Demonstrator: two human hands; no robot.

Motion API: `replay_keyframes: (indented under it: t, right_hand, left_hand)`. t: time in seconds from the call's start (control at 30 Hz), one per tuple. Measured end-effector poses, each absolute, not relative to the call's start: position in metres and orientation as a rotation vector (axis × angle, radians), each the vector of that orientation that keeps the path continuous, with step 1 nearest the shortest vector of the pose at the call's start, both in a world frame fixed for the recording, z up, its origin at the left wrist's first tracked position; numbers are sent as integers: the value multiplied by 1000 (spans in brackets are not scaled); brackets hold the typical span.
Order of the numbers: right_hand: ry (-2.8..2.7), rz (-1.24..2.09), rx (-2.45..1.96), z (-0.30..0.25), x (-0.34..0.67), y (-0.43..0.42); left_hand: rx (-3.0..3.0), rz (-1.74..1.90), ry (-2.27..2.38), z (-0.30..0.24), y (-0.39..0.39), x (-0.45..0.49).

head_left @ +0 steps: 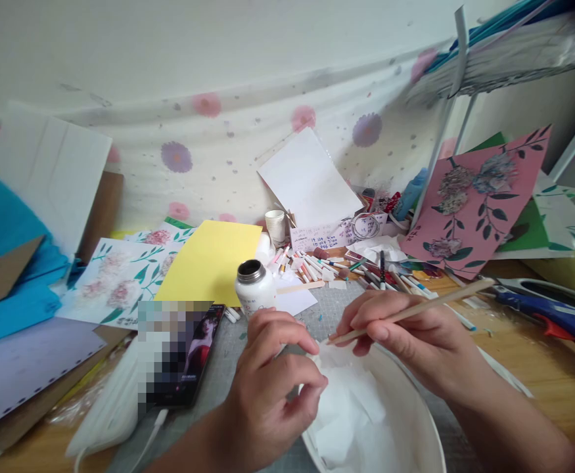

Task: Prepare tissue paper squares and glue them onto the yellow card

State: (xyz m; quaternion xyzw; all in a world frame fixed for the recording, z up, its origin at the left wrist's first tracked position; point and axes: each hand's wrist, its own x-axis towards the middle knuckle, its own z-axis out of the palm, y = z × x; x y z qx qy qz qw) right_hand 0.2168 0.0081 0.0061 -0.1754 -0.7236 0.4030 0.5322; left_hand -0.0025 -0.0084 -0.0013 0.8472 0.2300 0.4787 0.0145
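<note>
A thin wooden stick [445, 301] is held pen-like in my right hand [405, 328], its narrow tip pointing left toward my other hand. My left hand [277, 374] is curled, thumb and index finger bent toward each other beside the stick's tip. Something small and whitish shows between those fingertips, too unclear to name. Both hands hover over the rim of a white bowl [432, 420]. Inside the bowl lie loose pieces of thin white paper [351, 414].
A white bottle [252, 286] without a lid stands behind my left hand. Left of it are a phone [198, 361] and a yellow sheet [208, 256]. Scattered markers [317, 266] lie behind, with paper cups [275, 226]. At right are a blue glue gun [563, 315] and a pink flower card [479, 197].
</note>
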Motion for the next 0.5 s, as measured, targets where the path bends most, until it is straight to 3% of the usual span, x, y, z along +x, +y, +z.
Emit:
replay_keyframes:
  t: [0.5]
  right_hand:
    - [-1693, 1075, -423, 4, 213, 8]
  left_hand:
    - [2640, 1555, 728, -4, -8, -5]
